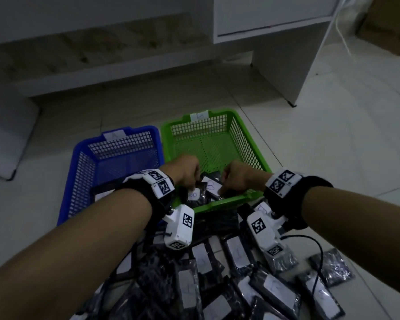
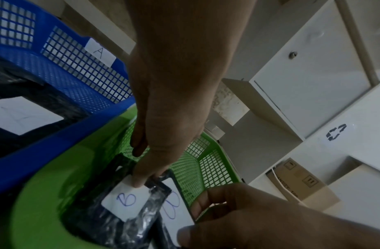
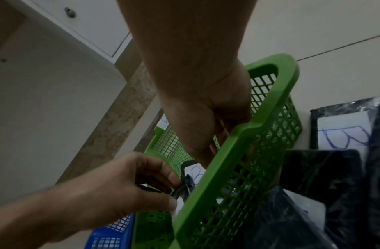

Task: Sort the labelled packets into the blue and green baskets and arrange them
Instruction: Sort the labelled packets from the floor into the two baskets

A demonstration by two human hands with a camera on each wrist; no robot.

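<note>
Both hands reach into the near end of the green basket (image 1: 219, 203), marked B. My left hand (image 1: 186, 173) pinches the top edge of a black packet (image 2: 127, 202) with a white B label, thumb on the label's corner. Just right of it, my right hand (image 1: 237, 180) grips a second B-labelled packet (image 2: 174, 207) by its edge. The two packets (image 1: 193, 195) lie side by side on the basket's floor. The blue basket (image 1: 83, 181), tagged A (image 2: 100, 52), stands to the left with a labelled packet (image 2: 20, 114) inside.
A heap of black labelled packets (image 1: 217, 273) covers the floor in front of the baskets, below my forearms. A black cable (image 1: 314, 245) trails over it at the right. A white cabinet (image 1: 275, 54) stands behind, with a cardboard box (image 1: 390, 26) at far right.
</note>
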